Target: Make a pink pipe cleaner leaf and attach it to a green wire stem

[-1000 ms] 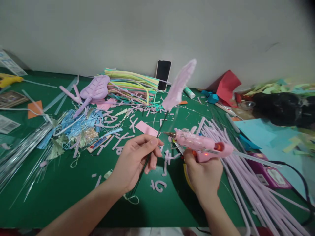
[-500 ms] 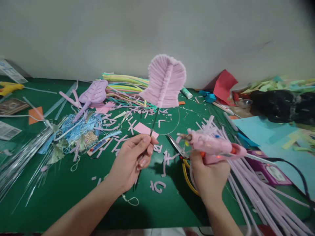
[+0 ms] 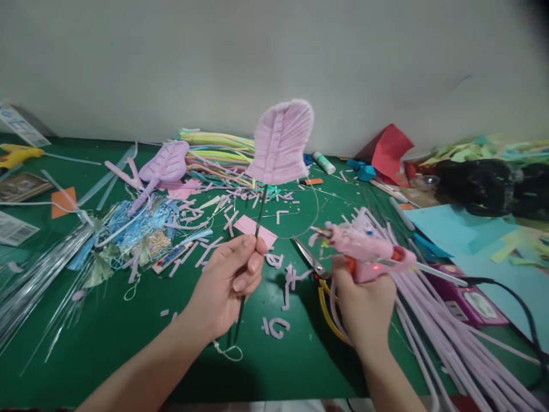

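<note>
My left hand [image 3: 234, 274] pinches a thin dark stem [image 3: 261, 212] that carries a fuzzy lilac pipe-cleaner leaf [image 3: 283, 140], held upright above the table. My right hand [image 3: 366, 306] is wrapped around the grip of a pink hot glue gun [image 3: 364, 246], its nozzle pointing left, apart from the leaf. A small light glows on the gun. Below it lie scissors [image 3: 315, 260] with yellow handles, partly hidden by my right hand. Short lilac pipe-cleaner pieces [image 3: 277, 327] and a pink paper card [image 3: 268, 236] are spread near my left hand.
Long lilac pipe cleaners [image 3: 441, 337] lie at the right beside a purple box [image 3: 472, 300] with a black cable. A lilac leaf-shaped piece [image 3: 165, 163], blue tassels [image 3: 124, 223] and a yellow glue gun [image 3: 19, 155] are at the left. A grey wall [image 3: 171, 68] stands behind.
The leaf has turned on its stem and leaned slightly left, showing a different angle. My right hand has shifted a little left with the glue gun, whose nozzle now tips slightly higher.
</note>
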Motion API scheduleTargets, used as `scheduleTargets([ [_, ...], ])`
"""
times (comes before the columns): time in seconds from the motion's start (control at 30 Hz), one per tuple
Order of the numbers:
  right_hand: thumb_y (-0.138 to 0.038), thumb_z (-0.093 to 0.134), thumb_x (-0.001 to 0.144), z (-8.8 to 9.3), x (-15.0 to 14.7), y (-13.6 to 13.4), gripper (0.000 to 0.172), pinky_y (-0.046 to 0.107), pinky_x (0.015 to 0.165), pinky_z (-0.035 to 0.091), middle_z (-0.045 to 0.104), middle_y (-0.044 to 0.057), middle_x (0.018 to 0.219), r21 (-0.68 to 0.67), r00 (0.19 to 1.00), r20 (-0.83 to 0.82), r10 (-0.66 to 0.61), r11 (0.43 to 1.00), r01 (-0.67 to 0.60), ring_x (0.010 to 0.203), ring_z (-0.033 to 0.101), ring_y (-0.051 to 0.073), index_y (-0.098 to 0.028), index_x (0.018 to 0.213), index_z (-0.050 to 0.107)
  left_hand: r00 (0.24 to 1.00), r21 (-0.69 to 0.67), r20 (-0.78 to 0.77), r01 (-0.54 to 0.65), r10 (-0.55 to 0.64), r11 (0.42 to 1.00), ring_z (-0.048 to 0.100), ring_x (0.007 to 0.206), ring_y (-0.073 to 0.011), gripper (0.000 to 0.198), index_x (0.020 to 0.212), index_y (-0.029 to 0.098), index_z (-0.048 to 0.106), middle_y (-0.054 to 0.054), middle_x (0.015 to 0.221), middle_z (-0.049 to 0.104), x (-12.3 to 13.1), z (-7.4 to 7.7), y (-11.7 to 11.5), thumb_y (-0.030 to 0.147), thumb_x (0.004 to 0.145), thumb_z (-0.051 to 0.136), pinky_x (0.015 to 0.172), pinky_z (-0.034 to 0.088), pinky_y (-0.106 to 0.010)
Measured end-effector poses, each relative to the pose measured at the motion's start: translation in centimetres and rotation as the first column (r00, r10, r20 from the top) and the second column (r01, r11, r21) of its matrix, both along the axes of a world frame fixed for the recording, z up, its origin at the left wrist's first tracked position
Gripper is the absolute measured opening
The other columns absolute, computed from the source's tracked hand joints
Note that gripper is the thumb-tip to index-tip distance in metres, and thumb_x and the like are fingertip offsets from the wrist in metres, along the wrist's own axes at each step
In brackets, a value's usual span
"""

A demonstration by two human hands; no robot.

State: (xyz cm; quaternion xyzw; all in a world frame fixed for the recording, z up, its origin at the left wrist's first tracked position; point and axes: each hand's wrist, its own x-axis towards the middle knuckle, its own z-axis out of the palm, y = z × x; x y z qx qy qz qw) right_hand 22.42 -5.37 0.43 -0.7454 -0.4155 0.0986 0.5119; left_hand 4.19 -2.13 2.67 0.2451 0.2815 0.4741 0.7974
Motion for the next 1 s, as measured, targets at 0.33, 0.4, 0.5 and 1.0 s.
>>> scheduleTargets([
  [0.33, -0.027, 0.059, 0.065, -0.9, -1.1, -0.2, 0.027, 0.023, 0.037, 0.033, 0.039, -0.006, 0.037, 0.022, 0.991, 0.046, 0.125, 0.992, -0.126, 0.037, 0.038, 0.011, -0.022, 0.045, 0.041, 0.994, -0.006, -0.031, 0.101, -0.101, 0.995, 0.026, 0.034, 0.0029, 0.023, 0.07, 0.012, 0.067, 0.006, 0.052, 0.05, 0.9, 0.0, -0.7, 0.033, 0.079, 0.073, 0.034, 0.02, -0.009],
  [0.4, -0.026, 0.058, 0.066, -1.0, -1.0, -0.2, 0.029, 0.023, 0.037, 0.034, 0.039, -0.005, 0.037, 0.026, 0.986, 0.083, 0.142, 0.989, -0.144, 0.037, 0.038, 0.011, -0.022, 0.044, 0.04, 0.993, -0.004, -0.028, 0.11, -0.11, 0.994, 0.027, 0.034, 0.0031, 0.023, 0.07, 0.012, 0.067, 0.005, 0.052, 0.05, 0.9, -0.1, -0.7, 0.032, 0.08, 0.072, 0.034, 0.02, -0.009],
  [0.5, -0.026, 0.058, 0.067, -0.9, -0.9, -0.1, 0.03, 0.022, 0.038, 0.034, 0.039, -0.005, 0.037, 0.012, 0.979, 0.118, 0.166, 0.986, -0.169, 0.037, 0.039, 0.011, -0.022, 0.043, 0.039, 0.993, 0.001, -0.038, 0.116, -0.116, 0.993, 0.027, 0.034, 0.0031, 0.023, 0.071, 0.012, 0.067, 0.005, 0.053, 0.051, 0.9, -0.1, -0.7, 0.033, 0.08, 0.072, 0.034, 0.019, -0.01],
  [1.0, -0.028, 0.058, 0.066, -1.0, -0.8, -0.2, 0.031, 0.023, 0.038, 0.034, 0.04, -0.004, 0.035, -0.017, 0.982, 0.127, 0.139, 0.99, -0.138, 0.036, 0.041, 0.012, -0.023, 0.042, 0.038, 0.993, 0.008, -0.028, 0.111, -0.111, 0.994, 0.032, 0.034, 0.0034, 0.022, 0.072, 0.011, 0.069, 0.004, 0.054, 0.053, 0.7, -0.3, -0.7, 0.03, 0.084, 0.068, 0.035, 0.022, -0.008],
])
